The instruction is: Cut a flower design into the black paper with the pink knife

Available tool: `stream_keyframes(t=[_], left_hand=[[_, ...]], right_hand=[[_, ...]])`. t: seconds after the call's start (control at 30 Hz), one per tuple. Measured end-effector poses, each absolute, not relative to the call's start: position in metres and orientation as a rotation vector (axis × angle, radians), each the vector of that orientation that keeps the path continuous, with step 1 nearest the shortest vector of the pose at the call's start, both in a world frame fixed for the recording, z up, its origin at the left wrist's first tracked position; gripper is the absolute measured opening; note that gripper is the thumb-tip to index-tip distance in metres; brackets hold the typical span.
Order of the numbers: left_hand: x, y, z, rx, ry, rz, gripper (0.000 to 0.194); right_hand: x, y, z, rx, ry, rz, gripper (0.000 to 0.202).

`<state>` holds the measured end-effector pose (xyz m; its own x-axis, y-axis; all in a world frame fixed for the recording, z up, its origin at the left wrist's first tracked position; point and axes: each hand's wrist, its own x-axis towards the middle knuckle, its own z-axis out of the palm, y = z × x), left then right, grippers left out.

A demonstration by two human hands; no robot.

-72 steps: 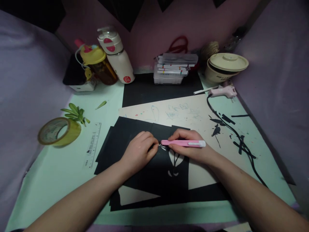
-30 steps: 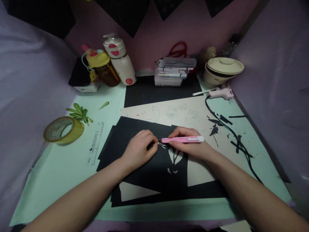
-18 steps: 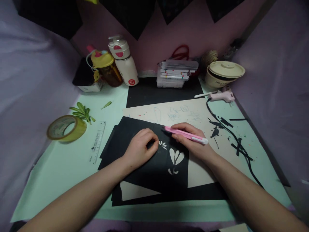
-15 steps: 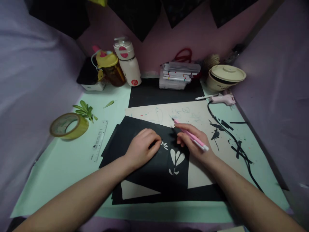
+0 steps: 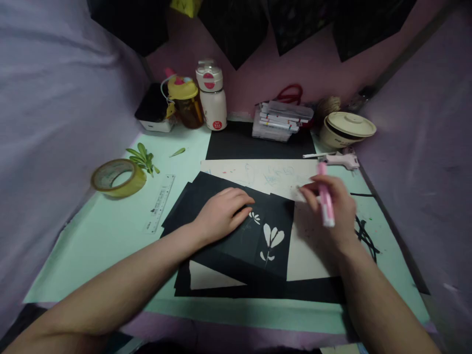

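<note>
Black paper [image 5: 228,255] with flower shapes cut out of it lies over a pale drawn-on sheet [image 5: 313,250]. The larger cut-out flower [image 5: 272,238] shows white near the paper's right side, a smaller one [image 5: 254,217] just above left. My left hand [image 5: 223,214] rests on the black paper, thumb and forefinger apart beside the small flower, holding nothing. To the right, over the pale sheet, my right hand [image 5: 334,206] is closed around a pink pen-like tool [image 5: 325,194]. Between its thumb and forefinger tips, any small piece is too blurred to make out.
Tape roll [image 5: 118,179], green leaves [image 5: 142,158] and a clear ruler [image 5: 161,202] lie left. A white bottle [image 5: 214,105], a pen case [image 5: 282,120] and a lidded bowl [image 5: 346,129] stand behind. A pink glue gun [image 5: 341,160] and black scraps [image 5: 365,236] are right.
My right hand has moved right, away from the black paper, with the pink tool now more upright in it. My left hand stays on the paper, its fingertips slightly more apart. The view has shifted.
</note>
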<state>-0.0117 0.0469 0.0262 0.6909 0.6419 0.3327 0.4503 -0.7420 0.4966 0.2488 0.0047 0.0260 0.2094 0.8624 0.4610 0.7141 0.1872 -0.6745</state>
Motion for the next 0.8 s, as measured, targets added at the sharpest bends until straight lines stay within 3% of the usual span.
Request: stream_keyframes(t=[0.07, 0.13, 0.23, 0.43, 0.8], left_hand=[[-0.018, 0.055, 0.032, 2.593, 0.754, 0.569, 0.019], [-0.024, 0.061, 0.034, 2.682, 0.627, 0.424, 0.023], [-0.028, 0.067, 0.032, 2.808, 0.547, 0.268, 0.027], [-0.024, 0.064, 0.024, 2.902, 0.609, 0.139, 0.037], [-0.016, 0.055, 0.014, 2.796, 0.898, 0.266, 0.043]], right_hand=[[0.275, 0.012, 0.031, -1.735, -1.363, -0.047, 0.024], [0.294, 0.018, 0.033, -1.850, -1.255, -0.139, 0.011], [0.301, 0.021, 0.029, -1.837, -1.230, -0.116, 0.016], [0.266, 0.017, 0.020, -1.781, -1.375, 0.089, 0.020], [0.233, -0.001, 0.021, -1.519, -1.591, 0.437, 0.020]])
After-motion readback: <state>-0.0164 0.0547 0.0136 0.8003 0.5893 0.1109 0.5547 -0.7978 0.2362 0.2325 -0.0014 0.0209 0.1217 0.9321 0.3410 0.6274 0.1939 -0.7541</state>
